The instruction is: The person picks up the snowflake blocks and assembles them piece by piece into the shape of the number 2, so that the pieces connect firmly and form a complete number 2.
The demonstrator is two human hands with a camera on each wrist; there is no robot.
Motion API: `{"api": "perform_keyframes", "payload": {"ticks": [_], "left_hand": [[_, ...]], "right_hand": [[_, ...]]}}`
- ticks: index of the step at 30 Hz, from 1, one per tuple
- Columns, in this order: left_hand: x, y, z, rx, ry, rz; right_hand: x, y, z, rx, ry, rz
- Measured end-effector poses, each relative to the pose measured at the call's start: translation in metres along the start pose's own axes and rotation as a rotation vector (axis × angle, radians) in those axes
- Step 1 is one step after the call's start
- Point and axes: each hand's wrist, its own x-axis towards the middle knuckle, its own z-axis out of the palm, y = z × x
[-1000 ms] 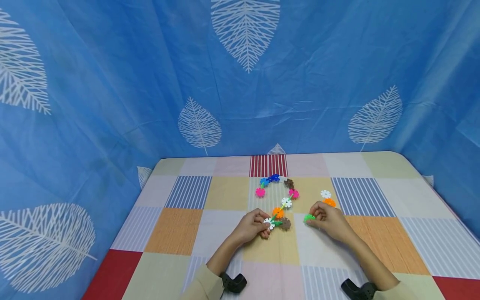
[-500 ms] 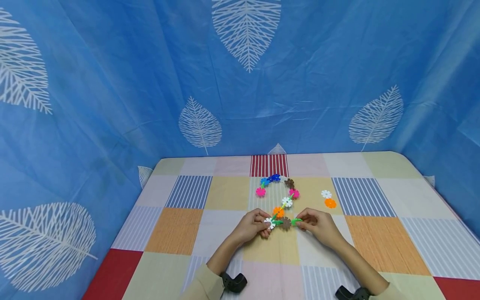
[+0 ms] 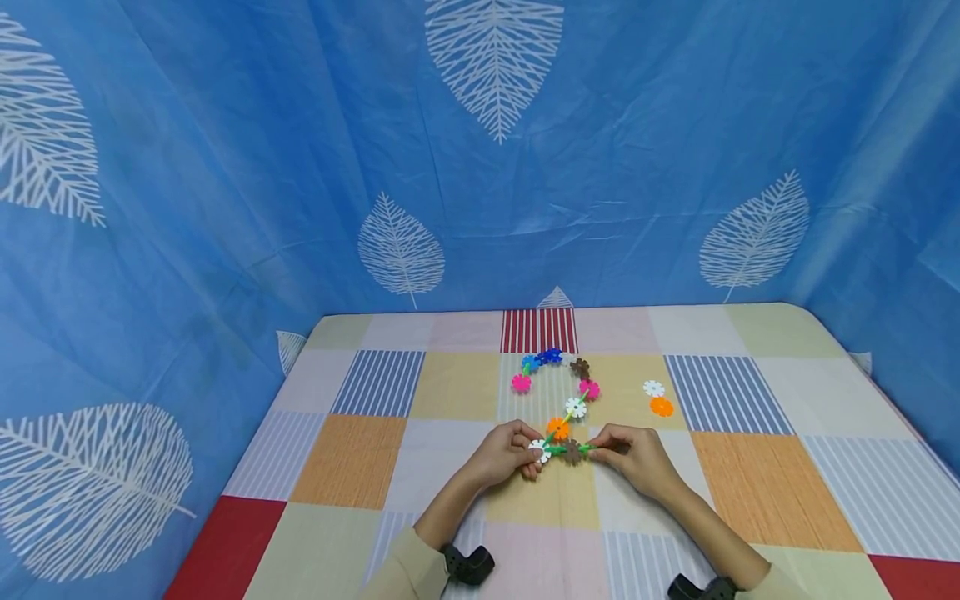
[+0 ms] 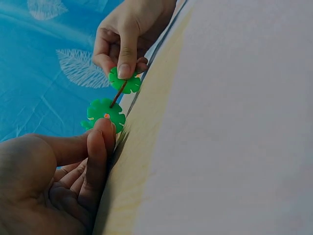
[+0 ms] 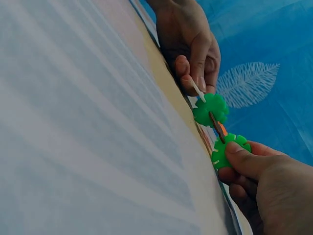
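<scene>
A curving chain of flower-shaped interlocking discs lies on the table, with pink (image 3: 521, 383), blue (image 3: 551, 357) and orange (image 3: 558, 428) discs among its links. My left hand (image 3: 504, 454) pinches a white disc (image 3: 539, 451) at the chain's near bend. Between both hands a brown disc (image 3: 573, 452) stands edge-on in the wrist views, slotted to a green disc (image 4: 103, 110) on the left side. My right hand (image 3: 639, 461) pinches another green disc (image 5: 221, 157) between thumb and fingers, its edge meeting the brown one. How deep that slot sits is hard to see.
A loose white disc (image 3: 654, 388) and a loose orange disc (image 3: 662, 407) lie beyond my right hand. The patchwork tablecloth (image 3: 442, 458) reaches to a blue leaf-print curtain (image 3: 600, 167) behind and at the sides.
My right hand has moved left with the green disc, away from the loose orange disc, bringing it edge-on against the brown disc. The left hand has stayed nearly in place.
</scene>
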Motion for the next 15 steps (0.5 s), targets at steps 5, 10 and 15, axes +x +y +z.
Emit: {"api": "perform_keyframes", "payload": {"ticks": [5, 10, 15], "left_hand": [[-0.0007, 0.0032, -0.0003, -0.004, 0.001, -0.004], [-0.002, 0.0072, 0.0001, 0.002, 0.004, -0.003], [-0.0033, 0.0055, 0.0009, 0.009, 0.016, -0.003]], "right_hand": [[0.0001, 0.0036, 0.0007, 0.024, -0.002, -0.022], [-0.001, 0.0061, 0.0018, 0.047, -0.017, -0.053], [-0.0024, 0.0095, 0.0032, 0.041, -0.022, -0.055]]}}
